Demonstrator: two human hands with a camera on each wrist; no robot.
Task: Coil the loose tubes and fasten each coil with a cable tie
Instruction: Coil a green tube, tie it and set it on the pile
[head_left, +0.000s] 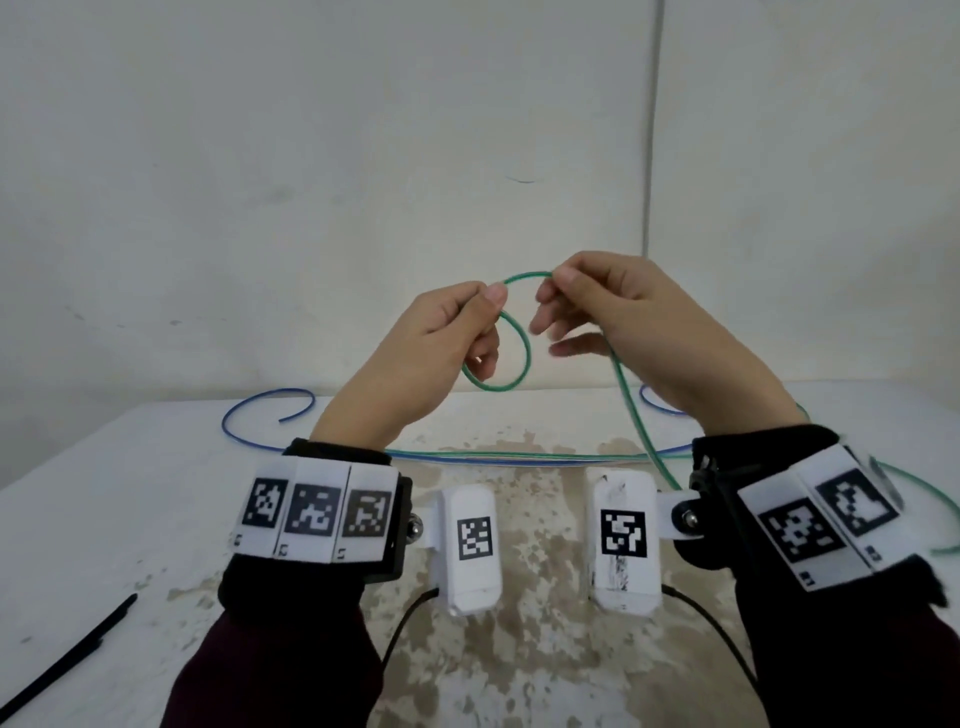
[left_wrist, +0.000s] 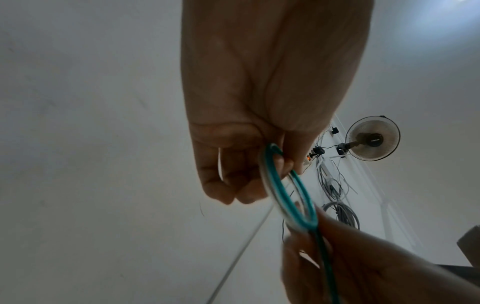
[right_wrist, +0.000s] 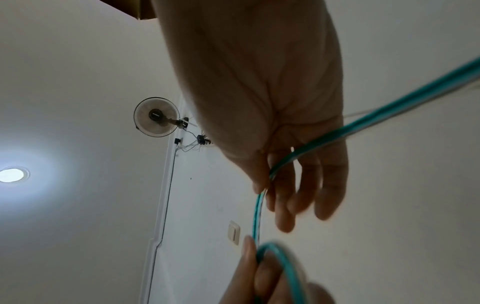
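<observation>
Both hands raised above the surface, winding a green tube into a small loop.

No readable writing shows; the wrist bands (head_left: 317, 512) carry only black-and-white square code tags, and the fan's (left_wrist: 372, 138) hub label is too small to read. The left hand (head_left: 431, 338) is lifted, back toward the camera, thumb and curled fingers pinching the green tube (head_left: 511, 364) where one small loop hangs. The right hand (head_left: 618, 317), just beside the loop, pinches the same tube between thumb and forefinger, its other fingers loosely spread; the tube arches between the two hands, then trails down to the surface (head_left: 104, 519). Below the loop a blue tube (head_left: 244, 410) lies on the surface, and a black cable tie (head_left: 67, 660) lies well left of it.
</observation>
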